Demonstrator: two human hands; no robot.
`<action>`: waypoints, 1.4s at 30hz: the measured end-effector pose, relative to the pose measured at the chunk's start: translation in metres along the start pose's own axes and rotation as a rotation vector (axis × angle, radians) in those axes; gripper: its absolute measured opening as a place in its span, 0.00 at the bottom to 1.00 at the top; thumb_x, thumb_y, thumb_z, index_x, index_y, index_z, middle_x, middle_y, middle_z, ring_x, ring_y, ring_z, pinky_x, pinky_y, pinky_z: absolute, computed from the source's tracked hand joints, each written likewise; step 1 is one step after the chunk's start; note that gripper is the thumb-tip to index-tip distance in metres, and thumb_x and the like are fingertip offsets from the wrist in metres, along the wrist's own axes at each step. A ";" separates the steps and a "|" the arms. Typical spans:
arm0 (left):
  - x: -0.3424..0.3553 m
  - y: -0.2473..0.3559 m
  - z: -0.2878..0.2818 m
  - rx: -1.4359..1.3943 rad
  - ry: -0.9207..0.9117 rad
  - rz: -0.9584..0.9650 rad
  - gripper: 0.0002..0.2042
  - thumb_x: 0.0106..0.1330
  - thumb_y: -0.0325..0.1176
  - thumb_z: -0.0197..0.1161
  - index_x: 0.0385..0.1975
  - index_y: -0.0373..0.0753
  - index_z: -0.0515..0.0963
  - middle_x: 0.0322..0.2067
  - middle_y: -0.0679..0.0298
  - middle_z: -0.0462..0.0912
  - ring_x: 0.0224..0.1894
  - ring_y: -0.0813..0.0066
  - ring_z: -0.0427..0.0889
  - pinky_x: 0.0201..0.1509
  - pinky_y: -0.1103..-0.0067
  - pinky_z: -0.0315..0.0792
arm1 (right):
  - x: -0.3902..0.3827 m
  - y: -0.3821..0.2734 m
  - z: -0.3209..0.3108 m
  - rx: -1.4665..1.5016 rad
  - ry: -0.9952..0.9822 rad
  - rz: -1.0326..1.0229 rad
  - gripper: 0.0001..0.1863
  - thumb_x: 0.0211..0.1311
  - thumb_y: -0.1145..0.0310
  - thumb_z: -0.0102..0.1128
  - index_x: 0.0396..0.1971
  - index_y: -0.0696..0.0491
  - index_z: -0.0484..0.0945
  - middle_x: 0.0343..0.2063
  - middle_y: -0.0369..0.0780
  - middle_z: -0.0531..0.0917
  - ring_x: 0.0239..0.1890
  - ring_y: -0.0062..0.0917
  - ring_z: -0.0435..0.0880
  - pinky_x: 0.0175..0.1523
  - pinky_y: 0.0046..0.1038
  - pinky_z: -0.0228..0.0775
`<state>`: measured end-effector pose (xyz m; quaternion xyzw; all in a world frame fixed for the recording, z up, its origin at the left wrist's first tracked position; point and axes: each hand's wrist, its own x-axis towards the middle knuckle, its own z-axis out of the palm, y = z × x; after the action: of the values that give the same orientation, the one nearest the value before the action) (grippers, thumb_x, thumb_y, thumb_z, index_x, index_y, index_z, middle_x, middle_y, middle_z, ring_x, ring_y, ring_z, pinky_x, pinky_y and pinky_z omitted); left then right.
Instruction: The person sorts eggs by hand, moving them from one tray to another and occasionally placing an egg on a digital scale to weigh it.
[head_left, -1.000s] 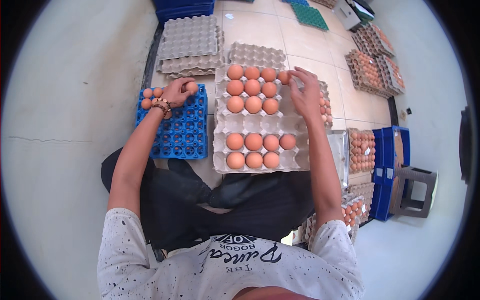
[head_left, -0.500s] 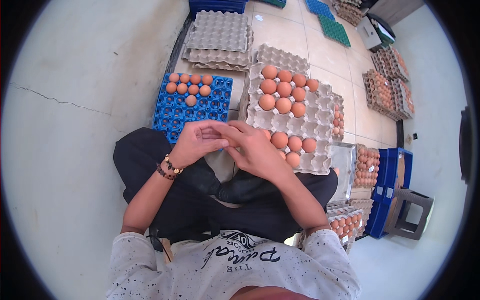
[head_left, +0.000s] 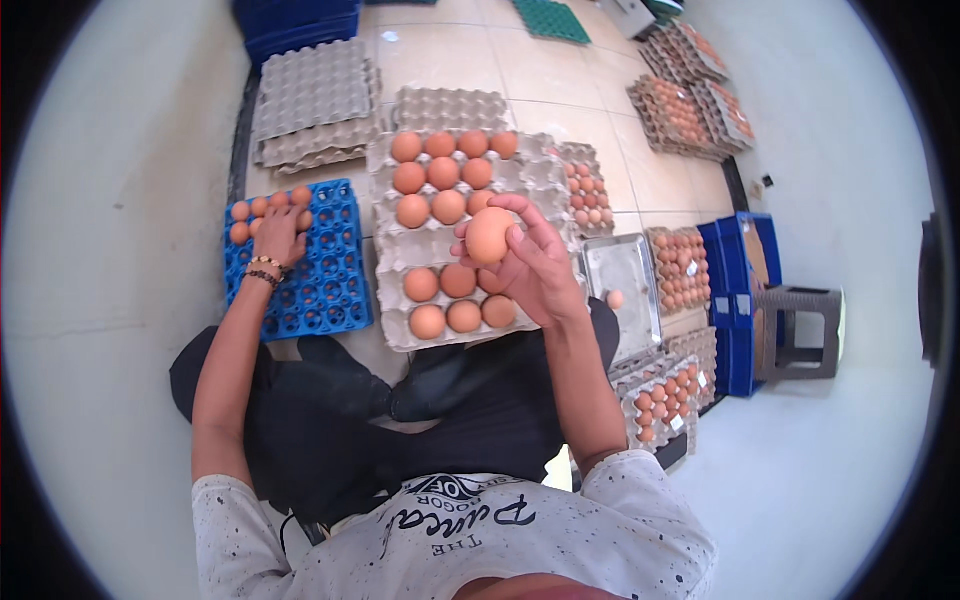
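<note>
My right hand holds up a brown egg between thumb and fingers, above a grey cardboard egg tray. Rows of brown eggs stand at the far and near parts of that tray, with bare cups between them. On the left, my left hand reaches down onto a blue plastic egg tray. Its fingers are curled among the brown eggs at the far left of the tray. Whatever lies under its palm is hidden.
Stacked grey trays stand at the far left. To the right are a metal tray with one egg, more filled egg trays, blue crates and a grey stool. A wall runs along my left.
My hands were together around an egg and have parted. The left has gone to the blue tray; the right has lifted an egg over the cardboard tray. My view has turned right.
</note>
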<state>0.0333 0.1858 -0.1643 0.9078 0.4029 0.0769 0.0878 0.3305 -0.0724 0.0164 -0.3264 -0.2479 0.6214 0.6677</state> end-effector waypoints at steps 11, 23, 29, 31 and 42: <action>0.011 -0.004 -0.006 0.107 -0.018 0.098 0.27 0.50 0.30 0.72 0.53 0.42 0.75 0.47 0.56 0.78 0.54 0.54 0.75 0.55 0.64 0.72 | 0.036 -0.005 -0.071 -0.865 0.434 -0.473 0.22 0.57 0.79 0.66 0.51 0.55 0.69 0.45 0.40 0.78 0.51 0.26 0.80 0.49 0.24 0.77; -0.065 0.110 -0.139 -1.233 -0.033 0.001 0.23 0.65 0.28 0.65 0.60 0.36 0.70 0.56 0.60 0.75 0.57 0.72 0.74 0.62 0.74 0.69 | 0.043 -0.006 -0.045 -1.593 0.493 -0.592 0.17 0.58 0.75 0.60 0.49 0.56 0.78 0.43 0.46 0.81 0.46 0.37 0.79 0.52 0.36 0.71; -0.091 0.153 -0.162 -1.076 0.003 0.246 0.22 0.64 0.30 0.65 0.58 0.36 0.73 0.51 0.58 0.77 0.53 0.68 0.76 0.58 0.73 0.71 | -0.004 0.035 0.089 -0.890 -0.064 -0.083 0.30 0.64 0.71 0.59 0.66 0.55 0.64 0.49 0.47 0.78 0.49 0.25 0.78 0.49 0.27 0.74; -0.094 0.158 -0.159 -0.861 -0.049 0.347 0.23 0.60 0.29 0.68 0.56 0.35 0.74 0.52 0.57 0.78 0.55 0.68 0.77 0.60 0.72 0.70 | -0.007 0.058 0.086 -0.822 -0.099 -0.015 0.34 0.64 0.69 0.62 0.68 0.56 0.60 0.48 0.47 0.78 0.49 0.25 0.79 0.48 0.26 0.74; -0.096 0.036 -0.098 -0.853 -0.026 -0.275 0.23 0.60 0.34 0.69 0.56 0.38 0.76 0.44 0.59 0.83 0.45 0.71 0.82 0.53 0.76 0.75 | -0.027 0.032 0.052 -0.723 0.253 -0.211 0.22 0.56 0.74 0.68 0.49 0.53 0.70 0.36 0.39 0.81 0.40 0.21 0.81 0.44 0.25 0.77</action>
<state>-0.0257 0.0999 -0.0682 0.7293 0.4510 0.2126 0.4686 0.2676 -0.0916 0.0288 -0.5870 -0.3988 0.3769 0.5953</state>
